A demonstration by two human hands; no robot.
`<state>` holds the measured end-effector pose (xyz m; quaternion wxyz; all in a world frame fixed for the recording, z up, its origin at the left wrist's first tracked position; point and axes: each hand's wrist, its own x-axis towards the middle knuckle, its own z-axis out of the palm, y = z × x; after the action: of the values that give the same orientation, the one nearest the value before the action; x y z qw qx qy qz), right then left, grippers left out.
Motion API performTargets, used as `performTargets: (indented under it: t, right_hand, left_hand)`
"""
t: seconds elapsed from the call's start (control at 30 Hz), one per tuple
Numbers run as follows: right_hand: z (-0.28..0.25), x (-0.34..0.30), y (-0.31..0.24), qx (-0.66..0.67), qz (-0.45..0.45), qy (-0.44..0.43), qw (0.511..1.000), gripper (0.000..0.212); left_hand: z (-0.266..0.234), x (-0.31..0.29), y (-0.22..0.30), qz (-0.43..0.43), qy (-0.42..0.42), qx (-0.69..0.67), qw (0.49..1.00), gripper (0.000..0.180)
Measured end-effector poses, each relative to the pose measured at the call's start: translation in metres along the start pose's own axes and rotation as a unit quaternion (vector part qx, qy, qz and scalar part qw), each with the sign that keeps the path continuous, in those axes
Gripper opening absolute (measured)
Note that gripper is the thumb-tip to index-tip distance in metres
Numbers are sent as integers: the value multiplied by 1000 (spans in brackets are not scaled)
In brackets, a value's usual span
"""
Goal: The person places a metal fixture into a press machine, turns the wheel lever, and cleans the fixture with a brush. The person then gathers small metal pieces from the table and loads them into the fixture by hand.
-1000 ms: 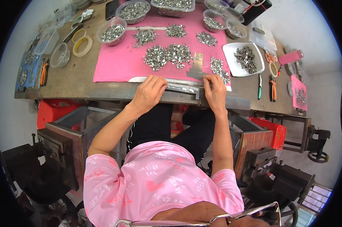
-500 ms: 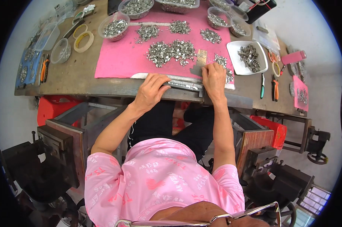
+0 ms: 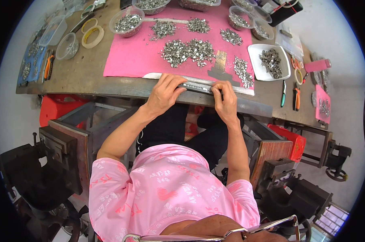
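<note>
A narrow dark bar with a row of small shiny pieces along it lies at the front edge of the table. My left hand grips its left end between thumb and fingers. Closed on the right end is my right hand, thumb and fingertips pinched. The bar rests by the white edge of a pink mat. Just beyond it, two heaps of small silvery metal pieces lie on the mat. Dark grey flat strips and a worn gold-brown patch are close to my right hand.
Clear plastic bowls of metal bits stand along the back. At right are a white dish of pieces, a green-handled tool and orange-handled pliers. Tape rolls and more pliers lie at left. Vises stand below.
My right hand has come off the mat area toward me and now pinches the right end of the bar. My left hand keeps its grip. The view has shifted slightly.
</note>
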<state>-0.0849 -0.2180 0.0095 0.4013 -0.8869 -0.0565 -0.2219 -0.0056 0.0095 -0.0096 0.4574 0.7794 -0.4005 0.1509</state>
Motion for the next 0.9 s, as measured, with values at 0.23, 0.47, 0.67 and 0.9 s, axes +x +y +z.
performTargets:
  t: [0.23,0.47,0.67,0.9]
  right_hand:
    - [2,-1,0,6,0,12,1000,5]
    - [4,0,2,-29,-34,16,999,8]
    - [3,-2,-2,-131,-155,44,978,14]
    - [-16,17,-4,-108,-101,-9,989,12]
  left_hand:
    - [1,-1,-2,2,5,-2,1000,35]
    - [0,0,-4,5,4,7,1000,35]
    - [1,-1,-5,15,15,5,1000,33]
    - [-24,22,-29,-9,36,40,999,18]
